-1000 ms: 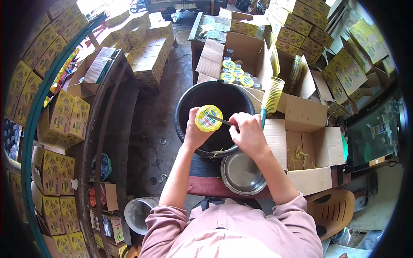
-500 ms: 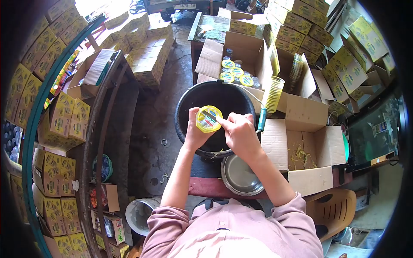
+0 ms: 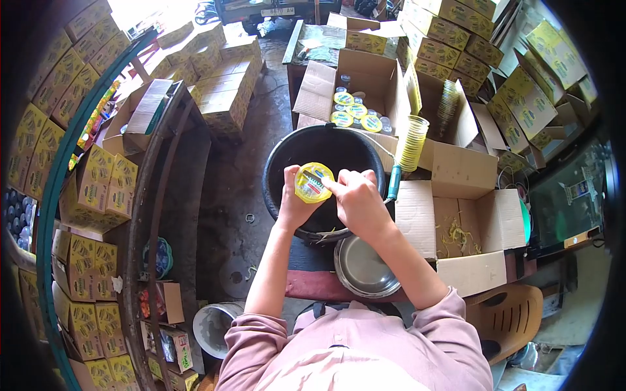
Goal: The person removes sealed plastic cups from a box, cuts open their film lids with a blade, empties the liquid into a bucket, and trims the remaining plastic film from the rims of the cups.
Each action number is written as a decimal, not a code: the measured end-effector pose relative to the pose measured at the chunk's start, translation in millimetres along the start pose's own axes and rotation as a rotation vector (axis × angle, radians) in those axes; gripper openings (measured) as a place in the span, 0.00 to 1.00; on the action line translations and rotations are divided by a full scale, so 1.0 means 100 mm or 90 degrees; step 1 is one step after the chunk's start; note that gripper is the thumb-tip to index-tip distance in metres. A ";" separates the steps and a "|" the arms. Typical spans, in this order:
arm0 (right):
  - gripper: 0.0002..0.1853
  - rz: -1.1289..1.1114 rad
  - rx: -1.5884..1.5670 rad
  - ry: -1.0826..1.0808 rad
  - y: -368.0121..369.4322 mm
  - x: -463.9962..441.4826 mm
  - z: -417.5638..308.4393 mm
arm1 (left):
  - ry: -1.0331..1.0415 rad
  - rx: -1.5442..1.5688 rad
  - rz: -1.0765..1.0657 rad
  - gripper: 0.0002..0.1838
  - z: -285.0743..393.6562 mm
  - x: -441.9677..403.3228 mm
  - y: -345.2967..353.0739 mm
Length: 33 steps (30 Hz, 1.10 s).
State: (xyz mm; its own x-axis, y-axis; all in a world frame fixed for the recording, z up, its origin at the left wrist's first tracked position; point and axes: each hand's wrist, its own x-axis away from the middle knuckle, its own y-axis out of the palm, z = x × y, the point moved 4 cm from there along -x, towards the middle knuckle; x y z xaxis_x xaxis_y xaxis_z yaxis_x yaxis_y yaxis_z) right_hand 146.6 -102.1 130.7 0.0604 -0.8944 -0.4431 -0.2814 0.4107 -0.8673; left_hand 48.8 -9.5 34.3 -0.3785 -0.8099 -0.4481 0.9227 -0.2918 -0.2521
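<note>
My left hand [image 3: 295,201] is wrapped round a cup with a yellow-rimmed printed lid [image 3: 313,183], held above a large black bucket [image 3: 277,156]. Closed fingers of my right hand [image 3: 357,199] grip a dark knife [image 3: 319,179], whose blade lies across the lid. Behind the bucket, several similar lidded cups [image 3: 357,111] sit in an open cardboard box [image 3: 373,72]. A stack of yellow-rimmed cups [image 3: 412,143] stands to the right of the bucket. Close to my right forearm is a round metal bowl [image 3: 365,264].
An open carton [image 3: 460,228] with yellowish strands lies at the right, near a brown chair [image 3: 505,322]. A grey bucket [image 3: 214,326] stands on the floor at the lower left. Stacked yellow boxes [image 3: 225,88] and a long rack [image 3: 147,215] line the left side.
My right hand has moved left, closer to the lid, and the blade has slid further over it. My left hand has stayed nearly in place round the cup.
</note>
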 end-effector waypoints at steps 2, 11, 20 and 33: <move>0.17 -0.009 0.021 -0.008 0.01 -0.02 -0.03 | -0.007 0.001 -0.003 0.37 0.01 0.00 0.00; 0.18 -0.067 0.040 0.001 0.04 -0.05 -0.01 | -0.010 0.018 -0.003 0.37 -0.03 0.00 0.03; 0.15 -0.120 0.070 0.005 -0.04 0.18 0.03 | 0.001 -0.007 0.004 0.37 0.00 0.01 0.00; 0.18 -0.043 -0.020 -0.042 -0.45 0.22 0.37 | 0.009 0.112 -0.139 0.31 0.10 -0.03 0.07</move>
State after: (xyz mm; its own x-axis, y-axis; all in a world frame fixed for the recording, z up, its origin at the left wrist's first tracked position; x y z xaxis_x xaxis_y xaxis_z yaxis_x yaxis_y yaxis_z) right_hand 195.8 -133.8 151.2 0.1420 -0.9058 -0.3992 -0.3038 0.3439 -0.8885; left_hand 57.2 -14.1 42.6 -0.5690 -0.7118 -0.4117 0.8176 -0.5431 -0.1912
